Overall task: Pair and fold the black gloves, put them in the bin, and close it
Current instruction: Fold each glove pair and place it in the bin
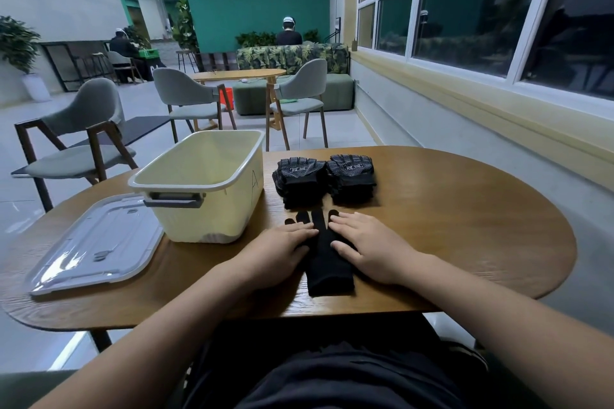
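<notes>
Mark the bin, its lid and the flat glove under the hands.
bin [206, 222]: head view, near wall below the handle.
lid [96, 242]: head view, middle of the clear panel.
flat glove [329, 276]: head view, cuff end.

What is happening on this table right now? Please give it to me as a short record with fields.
hands: left hand and right hand press flat on the black glove
black glove: unfolded on the table, cuff toward the person
folded gloves: left stack and right stack, both right of the bin
bin: cream, open
lid: clear, lying left of the bin
</notes>
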`<act>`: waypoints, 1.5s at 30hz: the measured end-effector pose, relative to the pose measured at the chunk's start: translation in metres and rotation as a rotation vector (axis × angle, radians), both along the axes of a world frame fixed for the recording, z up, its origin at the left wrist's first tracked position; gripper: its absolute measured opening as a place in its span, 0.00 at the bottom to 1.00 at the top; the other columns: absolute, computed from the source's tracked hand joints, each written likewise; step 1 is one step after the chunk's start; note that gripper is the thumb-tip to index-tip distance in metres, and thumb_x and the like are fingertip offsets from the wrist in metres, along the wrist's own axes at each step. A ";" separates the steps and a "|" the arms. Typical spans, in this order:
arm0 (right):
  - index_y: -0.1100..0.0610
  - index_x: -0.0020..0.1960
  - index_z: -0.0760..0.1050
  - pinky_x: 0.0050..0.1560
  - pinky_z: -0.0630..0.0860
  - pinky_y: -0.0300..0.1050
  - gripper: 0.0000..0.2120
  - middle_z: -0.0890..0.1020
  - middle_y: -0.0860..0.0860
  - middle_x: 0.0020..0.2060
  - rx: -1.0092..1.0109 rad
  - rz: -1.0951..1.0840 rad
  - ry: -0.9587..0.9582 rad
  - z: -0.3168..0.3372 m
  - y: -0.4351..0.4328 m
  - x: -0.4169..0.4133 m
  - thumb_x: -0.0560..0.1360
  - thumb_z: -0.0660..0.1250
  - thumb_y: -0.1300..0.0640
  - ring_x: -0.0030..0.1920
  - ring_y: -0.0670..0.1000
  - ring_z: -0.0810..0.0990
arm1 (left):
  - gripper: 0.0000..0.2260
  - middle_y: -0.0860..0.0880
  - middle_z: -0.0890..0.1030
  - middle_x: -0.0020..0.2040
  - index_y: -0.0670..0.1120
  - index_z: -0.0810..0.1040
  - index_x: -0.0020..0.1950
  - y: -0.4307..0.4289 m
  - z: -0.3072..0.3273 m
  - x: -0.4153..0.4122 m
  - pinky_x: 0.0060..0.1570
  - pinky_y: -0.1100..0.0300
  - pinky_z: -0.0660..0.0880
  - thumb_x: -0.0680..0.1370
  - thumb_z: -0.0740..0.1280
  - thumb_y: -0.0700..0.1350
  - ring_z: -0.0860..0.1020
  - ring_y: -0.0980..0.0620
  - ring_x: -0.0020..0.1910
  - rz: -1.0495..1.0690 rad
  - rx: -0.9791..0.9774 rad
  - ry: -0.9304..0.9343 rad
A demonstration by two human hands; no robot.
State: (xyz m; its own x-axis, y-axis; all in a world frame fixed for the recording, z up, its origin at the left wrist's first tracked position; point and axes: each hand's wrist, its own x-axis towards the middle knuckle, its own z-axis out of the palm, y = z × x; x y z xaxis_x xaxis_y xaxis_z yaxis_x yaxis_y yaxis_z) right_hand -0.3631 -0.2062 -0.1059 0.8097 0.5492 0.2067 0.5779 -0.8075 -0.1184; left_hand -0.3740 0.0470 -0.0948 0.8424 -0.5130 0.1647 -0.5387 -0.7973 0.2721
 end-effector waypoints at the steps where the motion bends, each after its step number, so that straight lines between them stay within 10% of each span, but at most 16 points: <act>1: 0.54 0.83 0.65 0.83 0.49 0.45 0.33 0.64 0.50 0.83 -0.004 -0.005 -0.005 0.000 0.001 0.000 0.83 0.49 0.38 0.83 0.48 0.56 | 0.21 0.55 0.68 0.81 0.53 0.72 0.80 0.000 -0.001 0.000 0.81 0.57 0.59 0.86 0.63 0.47 0.64 0.54 0.81 0.002 0.004 -0.014; 14: 0.52 0.77 0.72 0.70 0.71 0.42 0.24 0.80 0.48 0.70 0.462 0.051 -0.124 0.003 -0.011 -0.033 0.82 0.65 0.60 0.70 0.49 0.77 | 0.10 0.60 0.81 0.55 0.56 0.85 0.57 0.000 -0.005 -0.049 0.56 0.61 0.74 0.80 0.72 0.59 0.79 0.58 0.55 -0.188 -0.259 -0.242; 20: 0.52 0.67 0.81 0.67 0.75 0.50 0.16 0.82 0.46 0.63 0.430 0.136 -0.133 -0.003 -0.013 -0.040 0.81 0.66 0.53 0.65 0.47 0.79 | 0.13 0.60 0.80 0.55 0.58 0.85 0.56 -0.001 -0.011 -0.056 0.55 0.74 0.64 0.79 0.71 0.64 0.79 0.59 0.54 -0.160 -0.186 -0.256; 30: 0.48 0.65 0.82 0.68 0.73 0.51 0.16 0.81 0.45 0.62 0.296 0.246 -0.173 -0.007 -0.010 -0.047 0.81 0.70 0.44 0.66 0.48 0.77 | 0.04 0.57 0.84 0.43 0.52 0.85 0.49 -0.004 0.013 0.032 0.48 0.57 0.79 0.79 0.73 0.43 0.81 0.58 0.43 0.293 -0.420 -0.147; 38: 0.48 0.62 0.84 0.65 0.74 0.52 0.13 0.81 0.43 0.59 0.314 0.268 -0.185 -0.009 -0.010 -0.046 0.81 0.71 0.45 0.62 0.49 0.77 | 0.07 0.58 0.85 0.41 0.54 0.87 0.45 -0.014 0.011 0.086 0.45 0.62 0.77 0.74 0.79 0.55 0.82 0.60 0.43 0.305 -0.259 0.035; 45: 0.48 0.62 0.84 0.64 0.74 0.51 0.12 0.81 0.44 0.58 0.315 0.263 -0.182 -0.011 -0.010 -0.046 0.81 0.71 0.45 0.61 0.49 0.78 | 0.04 0.56 0.83 0.38 0.50 0.87 0.44 -0.014 0.014 0.085 0.44 0.59 0.75 0.75 0.80 0.47 0.80 0.55 0.41 0.287 -0.300 -0.045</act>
